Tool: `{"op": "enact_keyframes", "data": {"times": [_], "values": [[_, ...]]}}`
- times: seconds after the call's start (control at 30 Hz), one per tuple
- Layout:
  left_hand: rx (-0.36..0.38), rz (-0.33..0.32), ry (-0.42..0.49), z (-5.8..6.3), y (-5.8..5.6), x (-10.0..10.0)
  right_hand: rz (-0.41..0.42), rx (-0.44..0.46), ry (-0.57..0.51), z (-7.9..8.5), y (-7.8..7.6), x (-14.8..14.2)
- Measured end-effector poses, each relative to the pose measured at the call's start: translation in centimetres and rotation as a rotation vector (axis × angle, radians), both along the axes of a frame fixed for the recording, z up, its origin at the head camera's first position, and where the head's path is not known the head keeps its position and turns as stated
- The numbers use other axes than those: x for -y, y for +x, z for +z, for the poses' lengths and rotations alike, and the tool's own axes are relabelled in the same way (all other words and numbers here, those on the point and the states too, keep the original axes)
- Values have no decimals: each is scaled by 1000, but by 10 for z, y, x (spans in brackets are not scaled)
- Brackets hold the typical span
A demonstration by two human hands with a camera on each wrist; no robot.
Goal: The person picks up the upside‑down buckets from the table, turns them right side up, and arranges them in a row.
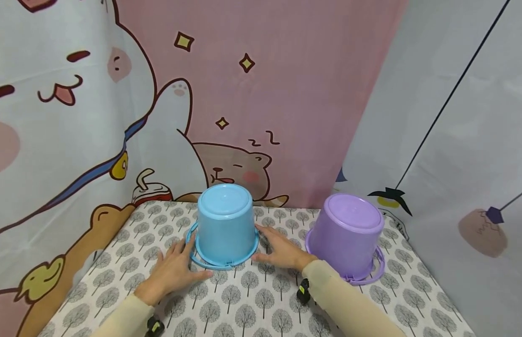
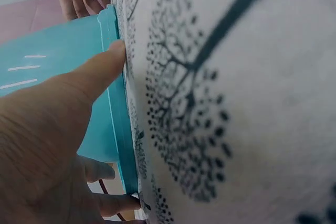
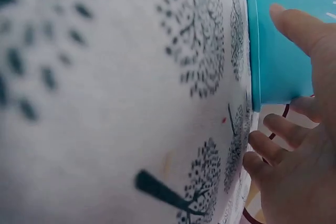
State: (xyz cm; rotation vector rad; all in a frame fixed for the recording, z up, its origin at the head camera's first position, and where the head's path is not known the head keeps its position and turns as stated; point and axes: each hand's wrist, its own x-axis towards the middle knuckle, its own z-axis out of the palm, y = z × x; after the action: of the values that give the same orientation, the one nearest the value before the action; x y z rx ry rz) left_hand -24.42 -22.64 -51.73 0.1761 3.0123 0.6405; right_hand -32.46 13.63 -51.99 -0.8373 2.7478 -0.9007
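Note:
A light blue bucket (image 1: 226, 234) stands upside down on the tablecloth, its base facing up and its rim down, with the handle lying around the rim at the left. My left hand (image 1: 172, 267) is at its left side, fingers spread and fairly straight, the index fingertip at the rim and handle. On the right, my right hand (image 1: 284, 249) has its fingers extended along the rim, thumb apart from them. In the right wrist view the thumb (image 3: 299, 27) overlaps the bucket wall. The left wrist view shows the left thumb (image 2: 102, 66) reaching across the bucket's rim.
A purple bucket (image 1: 347, 241), also upside down, stands to the right beyond the right forearm, its handle (image 1: 380, 267) sticking out at the right. The tablecloth (image 1: 248, 309) has a grey tree print. Cartoon-printed curtains (image 1: 294, 93) hang behind and at the sides.

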Motion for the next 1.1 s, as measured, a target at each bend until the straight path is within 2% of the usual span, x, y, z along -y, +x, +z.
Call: {"op": "enact_keyframes", "data": {"times": [0.23, 0.4, 0.77, 0.97, 1.1], "values": [[7, -3, 6, 1, 0, -2, -10, 43, -4, -5, -9, 2], [5, -9, 1, 1, -1, -3, -2, 40, 20, -5, -14, 4], [-75, -15, 2, 2, -10, -5, 20, -17, -4, -5, -19, 7], [-68, 30, 110, 5, -12, -11, 39, -33, -11, -5, -18, 7], [-108, 62, 205, 9, -12, -14, 16, -19, 9, -6, -15, 6]]}}
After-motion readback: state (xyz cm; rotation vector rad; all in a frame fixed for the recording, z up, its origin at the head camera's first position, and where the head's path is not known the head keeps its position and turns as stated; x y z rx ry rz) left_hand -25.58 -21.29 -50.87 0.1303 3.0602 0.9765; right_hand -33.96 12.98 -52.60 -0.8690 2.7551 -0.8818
